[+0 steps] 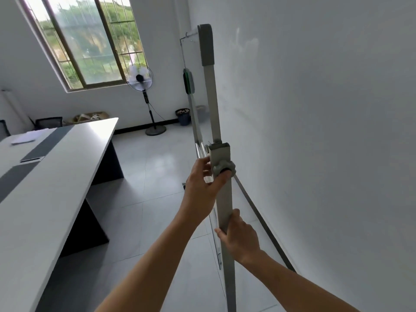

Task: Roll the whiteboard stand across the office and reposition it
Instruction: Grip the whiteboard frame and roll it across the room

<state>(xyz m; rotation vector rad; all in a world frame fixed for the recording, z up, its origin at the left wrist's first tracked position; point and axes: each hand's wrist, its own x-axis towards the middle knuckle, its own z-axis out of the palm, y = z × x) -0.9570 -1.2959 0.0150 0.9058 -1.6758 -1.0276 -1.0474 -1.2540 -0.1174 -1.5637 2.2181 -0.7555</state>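
I stand at the near end of the whiteboard stand (212,104), which is seen edge-on and sits close alongside the white wall (315,109) on my right. Its grey upright post rises from the bottom of the view to a grey plastic corner cap at the top of the board. My left hand (203,188) is closed around the post at the height of the grey adjustment knob (224,168), with the thumb pressed against the knob's dark centre and the fingers wrapped behind the post. My right hand (239,238) is clamped on the same post lower down, thumb on the near face and fingertips showing on the left edge. The two hands are apart, one above the other, both gripping the stand. A dark green and black eraser (188,81) sits on the board's far side, partway up. The base and wheels of the stand are outside the view. To my left stands a long white conference table (56,176) with a dark centre strip and a sheet of paper (24,138) on it. Beyond it, a pedestal fan (140,79) stands under the barred window (90,41), and a dark waste bin (183,117) rests against the far wall. The floor is light tile.
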